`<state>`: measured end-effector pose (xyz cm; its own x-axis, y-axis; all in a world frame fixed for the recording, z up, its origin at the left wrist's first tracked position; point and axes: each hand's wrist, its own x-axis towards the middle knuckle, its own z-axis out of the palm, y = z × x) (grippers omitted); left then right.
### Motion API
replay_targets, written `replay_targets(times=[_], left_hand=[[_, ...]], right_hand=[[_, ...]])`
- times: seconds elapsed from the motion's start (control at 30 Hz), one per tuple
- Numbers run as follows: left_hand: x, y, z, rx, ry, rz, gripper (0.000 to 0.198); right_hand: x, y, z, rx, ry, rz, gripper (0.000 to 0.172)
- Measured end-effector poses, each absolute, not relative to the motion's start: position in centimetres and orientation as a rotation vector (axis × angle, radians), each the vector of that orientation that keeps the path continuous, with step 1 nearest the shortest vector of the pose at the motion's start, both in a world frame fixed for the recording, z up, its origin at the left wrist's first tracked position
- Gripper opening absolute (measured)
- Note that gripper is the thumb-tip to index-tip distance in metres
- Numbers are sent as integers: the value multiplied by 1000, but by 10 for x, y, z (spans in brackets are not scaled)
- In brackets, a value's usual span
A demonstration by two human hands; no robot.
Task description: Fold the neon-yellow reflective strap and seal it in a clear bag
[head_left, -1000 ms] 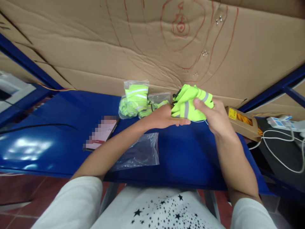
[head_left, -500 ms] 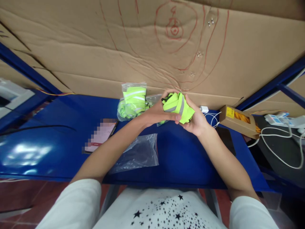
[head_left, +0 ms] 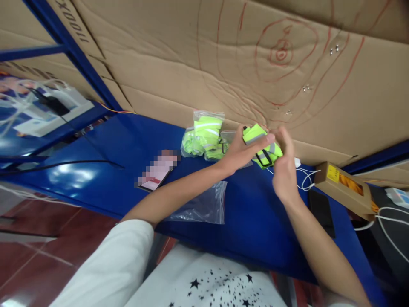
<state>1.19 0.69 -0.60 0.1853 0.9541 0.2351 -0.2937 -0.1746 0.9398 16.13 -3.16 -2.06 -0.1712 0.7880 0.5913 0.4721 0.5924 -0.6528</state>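
A folded neon yellow-green reflective vest point(head_left: 260, 138) with grey bands and a black buckle is held up over the table, close to the cardboard wall. My left hand point(head_left: 241, 151) grips it from the left, thumb laid across its front. At its right edge, the curled fingers of my right hand point(head_left: 284, 168) hold the vest, slightly smeared by motion. Left of my hands, against the cardboard, lie clear bags with more neon vests point(head_left: 207, 132). An unfilled clear zip bag point(head_left: 204, 204) rests on the blue table point(head_left: 252, 217), partly behind my left forearm.
A phone with a lit screen point(head_left: 158, 170) lies at the left. To the right are a dark phone point(head_left: 321, 211), a white charger cable point(head_left: 305, 179) and a brown box point(head_left: 343, 189) with a window. The cardboard wall point(head_left: 223, 55) closes off the back.
My view has swung left, so things sit farther right. The vest has turned and its black buckle now shows. My right hand has shifted to the vest's right edge with its fingers raised and curled.
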Motion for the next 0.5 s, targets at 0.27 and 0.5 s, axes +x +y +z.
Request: replay_targets(times=[0.27,0.5], left_hand=[[30,-27,-5,1289,595,851,49],[19,-24,-10,1324,514,495,61]], right_hand=[[188,-91,-20,-1090,-1852,-86,81],[212,-112,-23,-1179,-1749,151,50]])
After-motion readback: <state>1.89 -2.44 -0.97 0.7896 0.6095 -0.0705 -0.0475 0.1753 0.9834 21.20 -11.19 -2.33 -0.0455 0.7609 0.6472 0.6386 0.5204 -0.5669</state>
